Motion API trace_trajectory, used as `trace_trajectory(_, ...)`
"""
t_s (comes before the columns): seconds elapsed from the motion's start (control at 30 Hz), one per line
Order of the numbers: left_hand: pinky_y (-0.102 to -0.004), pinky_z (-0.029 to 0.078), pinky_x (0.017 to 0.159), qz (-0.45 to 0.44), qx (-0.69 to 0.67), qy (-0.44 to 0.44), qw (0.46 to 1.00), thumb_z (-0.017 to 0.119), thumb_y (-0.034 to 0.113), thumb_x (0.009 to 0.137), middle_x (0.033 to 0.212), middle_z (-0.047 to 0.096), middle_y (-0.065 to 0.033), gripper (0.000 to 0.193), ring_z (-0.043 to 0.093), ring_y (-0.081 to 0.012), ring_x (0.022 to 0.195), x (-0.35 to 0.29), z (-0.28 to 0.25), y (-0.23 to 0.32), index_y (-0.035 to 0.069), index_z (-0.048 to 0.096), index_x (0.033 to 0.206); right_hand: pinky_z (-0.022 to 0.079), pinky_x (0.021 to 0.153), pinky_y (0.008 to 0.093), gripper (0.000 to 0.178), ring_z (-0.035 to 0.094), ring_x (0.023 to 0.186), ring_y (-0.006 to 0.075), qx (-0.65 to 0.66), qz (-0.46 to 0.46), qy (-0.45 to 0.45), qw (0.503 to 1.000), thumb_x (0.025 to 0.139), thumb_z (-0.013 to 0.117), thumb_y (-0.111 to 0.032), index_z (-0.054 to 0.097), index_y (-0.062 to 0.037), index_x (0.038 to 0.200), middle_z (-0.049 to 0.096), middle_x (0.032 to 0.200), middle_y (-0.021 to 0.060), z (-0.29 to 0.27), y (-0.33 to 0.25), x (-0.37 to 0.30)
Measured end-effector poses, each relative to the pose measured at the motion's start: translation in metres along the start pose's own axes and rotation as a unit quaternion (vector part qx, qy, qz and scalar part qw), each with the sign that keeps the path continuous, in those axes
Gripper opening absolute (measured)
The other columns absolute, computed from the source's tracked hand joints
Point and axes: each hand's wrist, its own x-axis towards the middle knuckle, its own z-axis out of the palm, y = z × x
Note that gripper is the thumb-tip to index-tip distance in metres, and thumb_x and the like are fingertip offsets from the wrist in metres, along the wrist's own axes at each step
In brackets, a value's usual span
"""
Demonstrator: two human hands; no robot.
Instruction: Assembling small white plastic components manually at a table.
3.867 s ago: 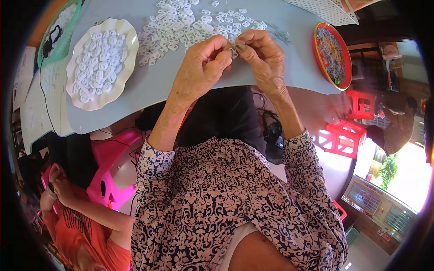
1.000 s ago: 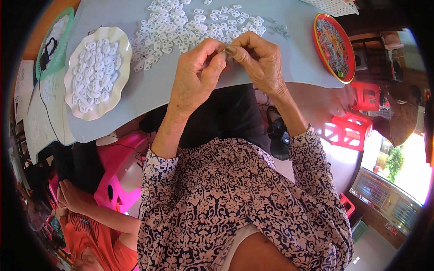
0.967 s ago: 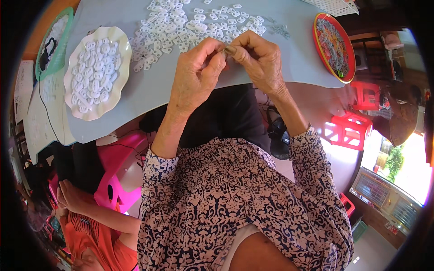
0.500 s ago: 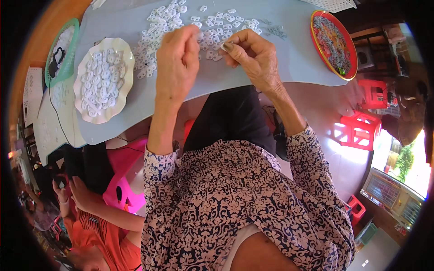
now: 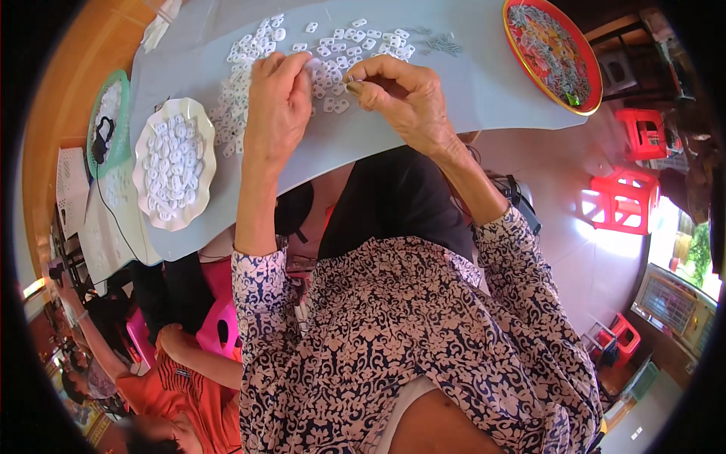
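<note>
My left hand [image 5: 278, 110] is closed over the table, thumb and fingers pinching what looks like a small white plastic piece [image 5: 312, 65], mostly covered by the fingertips. Facing it, my right hand [image 5: 404, 102] is pinched too, with a tiny grey sliver at its fingertips, too small to name. The hands are apart. Around and beyond them lies a loose spread of small white plastic pieces with two holes [image 5: 344, 47]. Some thin grey pins [image 5: 440, 41] lie just past the right hand.
A cream scalloped dish [image 5: 208, 144] of white pieces stands left on the grey table [image 5: 484, 91]. Beyond it is a green basket [image 5: 121, 79]. A red-rimmed tray [image 5: 514, 57] of grey pins sits at right. Red stools [image 5: 624, 200] stand on the floor; a person in orange [image 5: 170, 390] sits left.
The view has shifted slightly, so the table things appear moved. Both hands stay pinched over the pieces. The person in orange has lowered one arm and stretched the other outward.
</note>
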Motion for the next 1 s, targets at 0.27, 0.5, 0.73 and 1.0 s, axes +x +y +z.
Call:
trace_trajectory(0.27,-0.0241,0.042,0.067,-0.289,-0.492,-0.018,0.821,0.056,0.019,0.09,0.074,0.061,-0.0036,0.022,0.053,-0.01,0.069,-0.007,-0.004,0.035,-0.001,0.064,0.094,0.05,0.072,0.0233,0.015,0.058,0.076,0.0075,0.043,-0.031,0.01,0.999,0.085,0.061,-0.002,0.061,0.0022,0.1,0.063,0.085,0.0032,-0.001,0.005,0.0)
trace_trajectory(0.5,-0.0232,0.041,0.067,-0.266,-0.478,-0.043,0.836,0.057,0.02,0.09,0.072,0.059,-0.0026,0.023,0.052,-0.0095,0.068,-0.006,-0.006,0.038,-0.002,0.063,0.091,0.05,0.073,0.0233,0.024,0.059,0.08,0.0085,0.042,-0.007,0.004,0.999,0.084,0.061,0.003,0.055,0.0001,0.107,0.062,0.088,0.0039,0.0,-0.001,0.0)
trace_trajectory(0.73,-0.0205,0.039,0.057,-0.241,-0.415,-0.043,0.876,0.057,0.02,0.09,0.073,0.06,-0.0025,0.022,0.051,-0.0069,0.065,-0.011,-0.004,0.037,-0.001,0.063,0.094,0.049,0.069,0.0224,0.026,0.056,0.075,0.0081,0.0,-0.007,0.012,1.0,0.085,0.061,-0.002,0.058,0.0003,0.111,0.062,0.086,0.004,-0.003,-0.002,0.001)
trace_trajectory(1.0,-0.0205,0.043,0.062,-0.249,-0.488,0.028,0.836,0.054,0.016,0.09,0.076,0.06,-0.0024,0.024,0.051,-0.0069,0.066,-0.013,0.011,0.046,-0.002,0.062,0.103,0.045,0.063,0.0208,0.022,0.051,0.069,0.0066,-0.009,-0.017,-0.003,1.0,0.085,0.064,-0.008,0.064,-0.0012,0.106,0.06,0.08,0.0004,0.001,-0.006,0.0)
